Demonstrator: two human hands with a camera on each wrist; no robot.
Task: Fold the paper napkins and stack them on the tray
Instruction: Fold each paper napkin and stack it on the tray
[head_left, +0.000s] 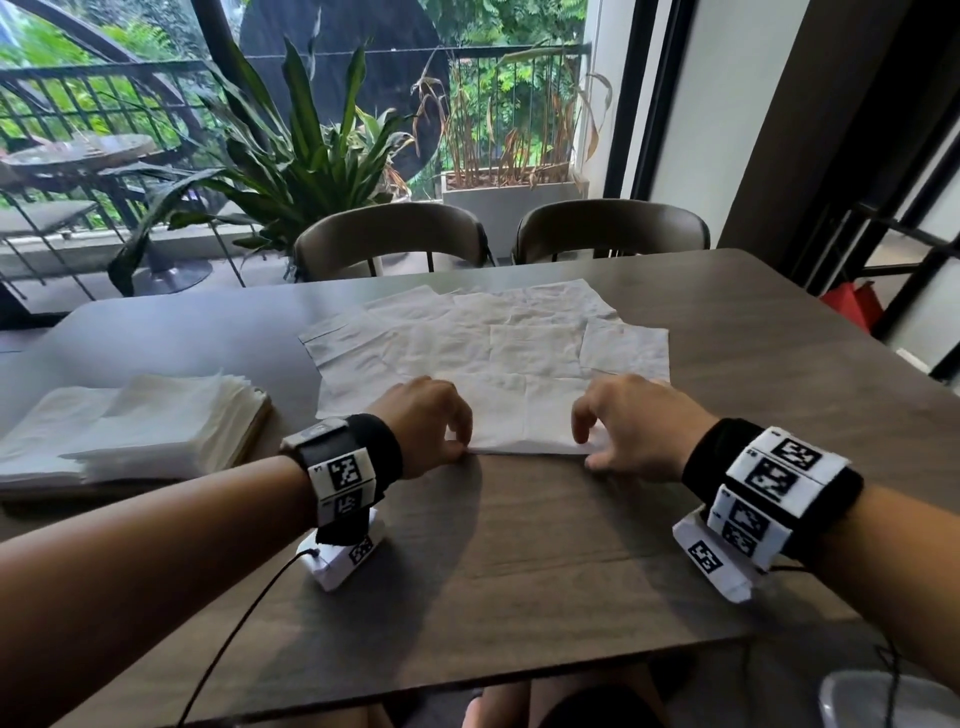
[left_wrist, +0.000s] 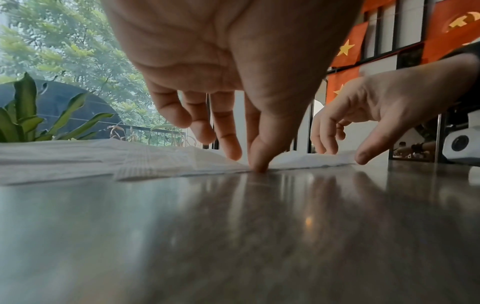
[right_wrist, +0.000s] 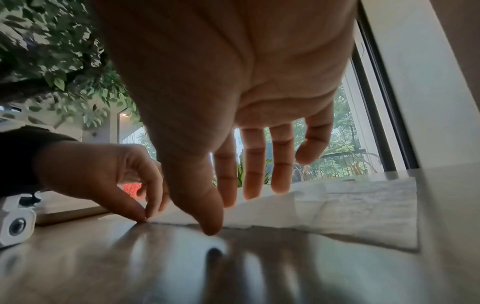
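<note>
Several unfolded white napkins (head_left: 493, 338) lie spread over the middle of the dark table (head_left: 519, 545). The nearest napkin (head_left: 524, 415) lies flat between my hands. My left hand (head_left: 464, 447) pinches its near left corner between thumb and forefinger, low on the table (left_wrist: 249, 163), and this pinch also shows in the right wrist view (right_wrist: 146, 218). My right hand (head_left: 589, 447) is at the near right corner, thumb tip on the table at the napkin's edge (right_wrist: 223, 214), fingers hanging over the sheet. A stack of folded napkins (head_left: 156, 421) sits on the tray (head_left: 258, 428) at the left.
Two chairs (head_left: 389, 234) (head_left: 613, 228) stand at the far side of the table. Behind them is a large window with plants (head_left: 291, 156). A red bag (head_left: 852, 306) sits beyond the right edge, a white container (head_left: 883, 696) at bottom right.
</note>
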